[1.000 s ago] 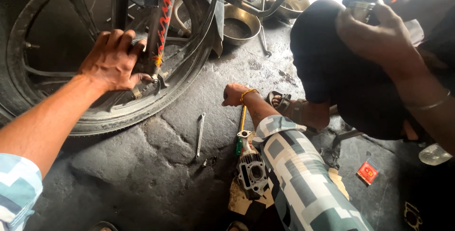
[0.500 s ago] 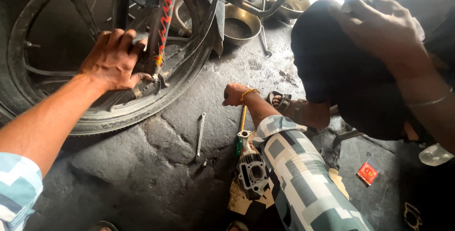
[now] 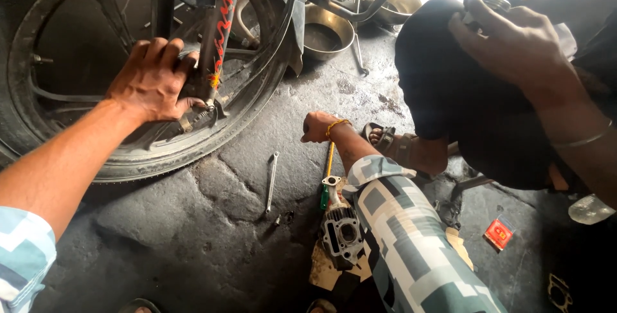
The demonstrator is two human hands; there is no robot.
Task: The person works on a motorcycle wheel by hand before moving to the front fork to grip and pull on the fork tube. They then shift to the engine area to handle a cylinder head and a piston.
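Cardboard scrap (image 3: 319, 269) sits nearest me on the stone floor (image 3: 193, 236), with a grey engine cylinder (image 3: 340, 236) on it. I'd say the card is there to keep the part off the grit. A screwdriver (image 3: 329, 159) with a yellow shaft and green handle lies just beside the cylinder, partly under my right forearm. A spanner (image 3: 272, 181) lies flat a little to its left, apart from both hands but within reach. A small red packet (image 3: 499, 232) lies off to the right.

My right hand (image 3: 318, 126) is curled into a fist with the knuckles down on the floor and the arm stretched out straight, patterned sleeve pushed up. It looks like a prop for my weight as I lean in. Can't tell if anything is inside the fist.

My left hand (image 3: 151, 81) is further out, arm nearly straight and wrist bent a bit. The fingers wrap over the lower end of the fork leg (image 3: 218, 36) and the thumb is by the axle hardware, a firm grip that probably steadies it. The fork leg stands inside the wheel (image 3: 160, 152), whose tyre touches the floor.

Beyond that, a metal bowl (image 3: 324, 33) stands under the bike frame. A co-worker in black crouches on the right, sandal (image 3: 384, 138) near my fist, and their hand (image 3: 514, 43) is raised on a dark part I can't make out.
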